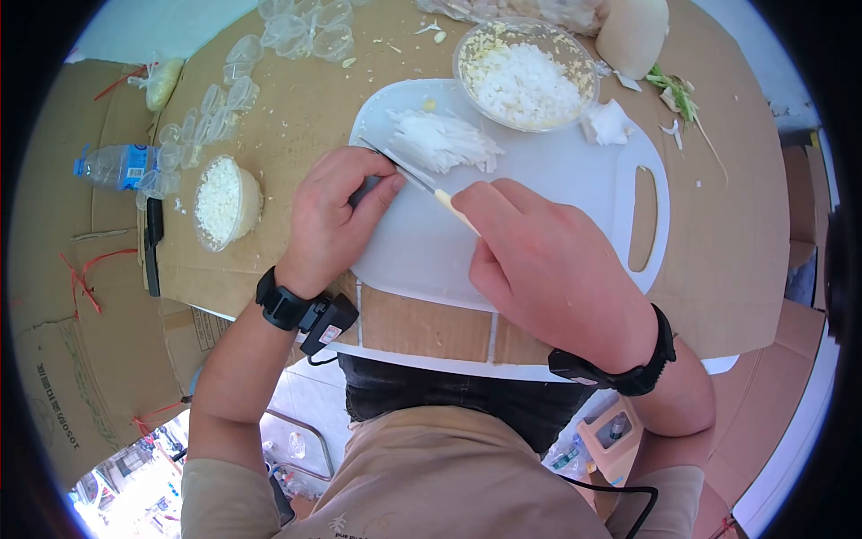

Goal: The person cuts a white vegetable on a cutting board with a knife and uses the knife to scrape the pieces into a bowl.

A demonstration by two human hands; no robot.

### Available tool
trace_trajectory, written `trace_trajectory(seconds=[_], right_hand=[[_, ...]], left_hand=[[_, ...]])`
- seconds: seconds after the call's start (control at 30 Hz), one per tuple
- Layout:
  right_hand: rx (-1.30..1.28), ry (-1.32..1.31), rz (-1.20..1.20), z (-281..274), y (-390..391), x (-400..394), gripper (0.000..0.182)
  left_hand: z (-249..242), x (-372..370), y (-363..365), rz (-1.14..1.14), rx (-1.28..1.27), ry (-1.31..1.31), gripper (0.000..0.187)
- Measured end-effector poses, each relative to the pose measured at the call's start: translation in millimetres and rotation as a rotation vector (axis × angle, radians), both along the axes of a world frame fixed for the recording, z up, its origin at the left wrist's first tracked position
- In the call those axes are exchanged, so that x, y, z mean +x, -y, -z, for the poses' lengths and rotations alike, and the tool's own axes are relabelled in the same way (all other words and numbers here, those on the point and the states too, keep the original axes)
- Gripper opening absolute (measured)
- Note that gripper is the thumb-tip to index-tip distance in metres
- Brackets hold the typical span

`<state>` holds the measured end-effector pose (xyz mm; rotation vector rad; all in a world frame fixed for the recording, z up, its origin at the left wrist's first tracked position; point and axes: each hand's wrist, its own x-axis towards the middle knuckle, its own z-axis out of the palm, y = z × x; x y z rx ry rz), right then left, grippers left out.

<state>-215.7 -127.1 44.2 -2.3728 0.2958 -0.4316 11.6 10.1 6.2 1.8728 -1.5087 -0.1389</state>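
Note:
My right hand (557, 256) is wrapped round the cream handle of a knife (453, 208), whose thin blade points up and left over the white cutting board (557, 216). The fingers and thumb of my left hand (339, 211) close together at the blade near its tip, and seem to pinch it. Just beyond the blade lies a fanned heap of white vegetable strips (444, 141). A clear bowl (462, 67) of finely chopped white and yellowish pieces stands at the board's far edge. To its right sits a white vegetable chunk (607, 123).
At left is a tub of chopped white bits (218, 202), near several clear plastic cups (211, 112) and a water bottle (117, 167). A large pale radish-like vegetable (633, 36) and green stems (675, 94) lie at the back right. Cardboard (736, 225) covers the table.

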Motion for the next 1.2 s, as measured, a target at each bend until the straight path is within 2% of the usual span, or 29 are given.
trace_trajectory(seconds=[0.53, 1.2], right_hand=[[0.019, 0.01, -0.009, 4.1, -0.8, 2.7, 0.021], [0.033, 0.036, -0.019, 14.7, -3.9, 9.0, 0.022]], left_hand=[[0.5, 0.0, -0.2, -0.006, 0.015, 0.007, 0.013], [-0.4, 0.1, -0.3, 0.011, 0.019, 0.038, 0.012]])
